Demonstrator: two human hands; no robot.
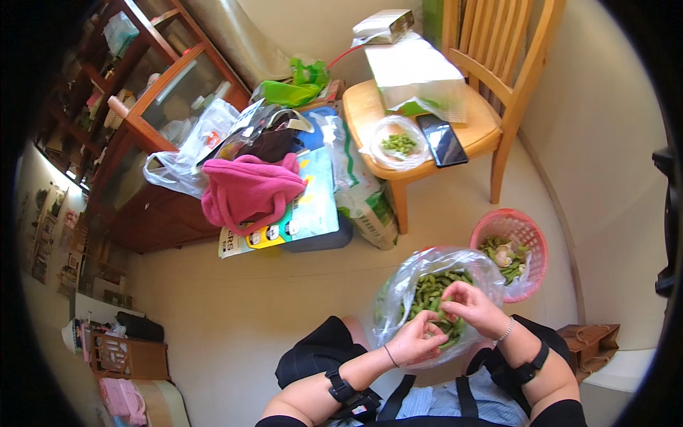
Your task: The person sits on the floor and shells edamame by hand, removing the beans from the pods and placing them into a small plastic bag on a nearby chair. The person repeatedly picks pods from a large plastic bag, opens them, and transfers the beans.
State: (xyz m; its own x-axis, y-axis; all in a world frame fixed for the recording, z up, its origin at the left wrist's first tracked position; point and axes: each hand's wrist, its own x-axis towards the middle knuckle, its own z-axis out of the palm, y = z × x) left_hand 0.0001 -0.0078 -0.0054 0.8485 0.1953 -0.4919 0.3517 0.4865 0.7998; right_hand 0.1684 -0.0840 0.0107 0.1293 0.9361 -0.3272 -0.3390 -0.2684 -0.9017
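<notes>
My left hand [419, 340] and my right hand [475, 310] meet above a clear plastic bag [388, 315] that stands open between my legs. Green soybean pods [429, 288] fill the bag. A small green pod [442, 315] is pinched between the fingertips of both hands, partly hidden by them. Just beyond my right hand, a pink perforated basket [536, 256] holds pod shells [515, 269] and some whitish scraps [502, 255]. Farther off, a plastic-lined bowl [379, 152] with shelled green beans [398, 143] sits on a wooden chair [356, 107].
The chair also bears a black phone [442, 140] and a white box [413, 66]. Left of it, a pink cloth bag [251, 189] lies on a blue bin [320, 240] beside a plastic sack [368, 213]. A brown paper bag [589, 344] stands by the wall at right.
</notes>
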